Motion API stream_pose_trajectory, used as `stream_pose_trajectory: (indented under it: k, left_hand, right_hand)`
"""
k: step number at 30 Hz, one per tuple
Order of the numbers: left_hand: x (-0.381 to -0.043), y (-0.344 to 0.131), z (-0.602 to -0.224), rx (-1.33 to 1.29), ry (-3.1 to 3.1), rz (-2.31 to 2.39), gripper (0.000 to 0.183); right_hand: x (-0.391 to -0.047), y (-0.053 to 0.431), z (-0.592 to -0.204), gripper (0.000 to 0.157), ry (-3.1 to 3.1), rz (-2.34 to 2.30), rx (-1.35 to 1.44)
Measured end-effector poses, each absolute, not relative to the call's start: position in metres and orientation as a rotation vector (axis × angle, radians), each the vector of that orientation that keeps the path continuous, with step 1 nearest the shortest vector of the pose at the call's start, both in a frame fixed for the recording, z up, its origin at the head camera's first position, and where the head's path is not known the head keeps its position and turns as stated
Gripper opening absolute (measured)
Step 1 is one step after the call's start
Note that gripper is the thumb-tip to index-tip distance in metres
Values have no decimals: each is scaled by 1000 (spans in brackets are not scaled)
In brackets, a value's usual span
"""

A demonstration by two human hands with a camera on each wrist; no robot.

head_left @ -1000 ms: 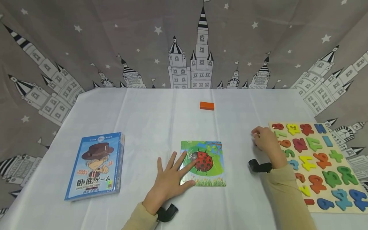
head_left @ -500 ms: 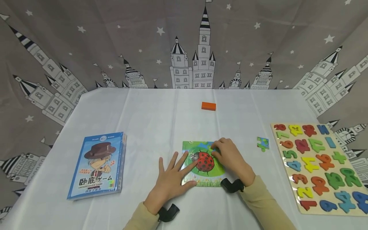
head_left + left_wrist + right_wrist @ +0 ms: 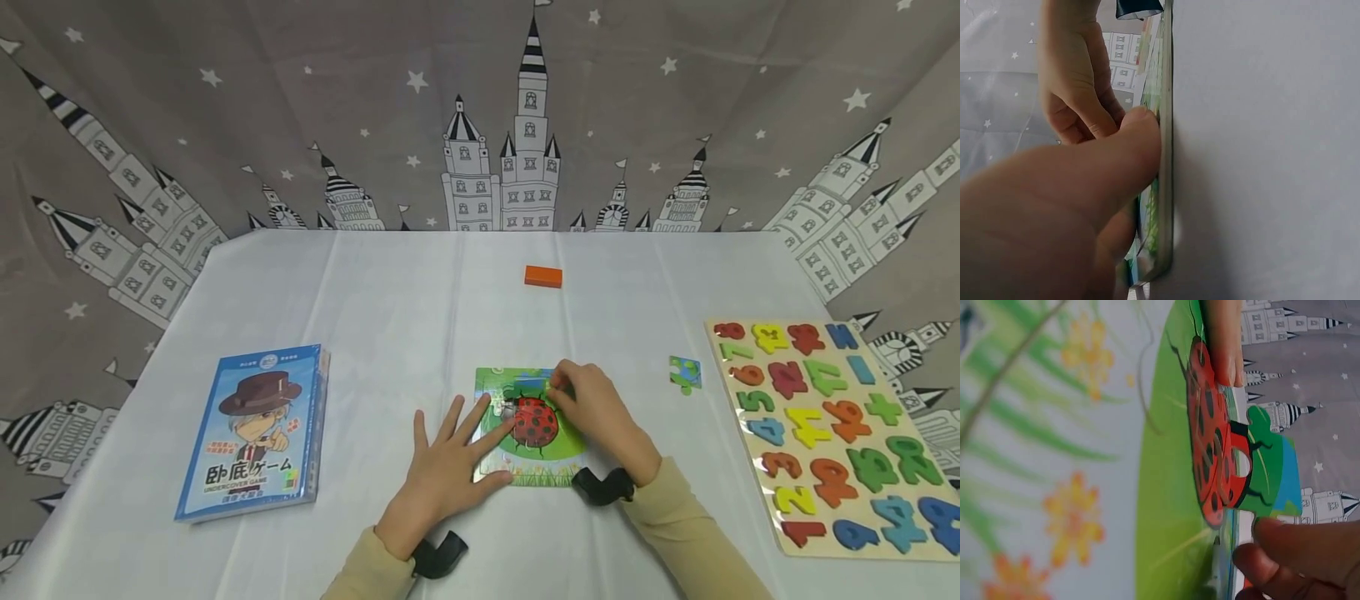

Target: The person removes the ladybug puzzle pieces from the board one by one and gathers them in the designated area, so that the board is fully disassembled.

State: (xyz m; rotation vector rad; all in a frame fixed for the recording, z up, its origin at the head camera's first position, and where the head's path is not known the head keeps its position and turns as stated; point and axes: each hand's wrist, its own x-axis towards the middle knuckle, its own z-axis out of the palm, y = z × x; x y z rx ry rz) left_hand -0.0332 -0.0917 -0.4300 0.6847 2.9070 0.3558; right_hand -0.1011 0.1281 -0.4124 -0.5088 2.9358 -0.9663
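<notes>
A square ladybug jigsaw puzzle [image 3: 536, 480] lies flat in the middle of the white-covered table. Across its left side my left hand [image 3: 438, 487] rests with fingers spread; the thumb lies along the puzzle's edge in the left wrist view. My right hand [image 3: 600, 412] is over the puzzle's upper right part. Between its thumb and fingers it pinches a puzzle piece [image 3: 1269, 465], green, blue and red with a bit of the ladybug, tilted up out of the picture in the right wrist view. Another puzzle piece [image 3: 686, 373], blue and green, lies alone to the right.
At the left lies a blue game box [image 3: 251, 433] with a cartoon figure in a hat. A wooden board [image 3: 757, 442] of colourful numbers stretches along the right. Behind the puzzle sits a small orange block [image 3: 543, 277], and a castle-print curtain [image 3: 360, 100] hangs behind the table.
My right hand has moved left from near the number board to the puzzle, leaving one piece on the table, and now pinches another piece. My left hand has stayed on the puzzle.
</notes>
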Motion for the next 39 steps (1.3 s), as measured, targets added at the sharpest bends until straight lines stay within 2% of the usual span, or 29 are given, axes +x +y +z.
stream_pose_trajectory:
  k: [15,33,39]
  left_hand:
    - [-33,-91,-431,687,2912,338,62]
    - [-31,-84,-434,752,2943,276,48]
    - [-30,-84,-433,742,2943,277,49]
  right_hand:
    - [-104,160,-413,8,2558,-1427,-220]
    - [-104,139,-415,7,2606,-1395,-298]
    - [-113,170,-408,12,2665,-1435,-176]
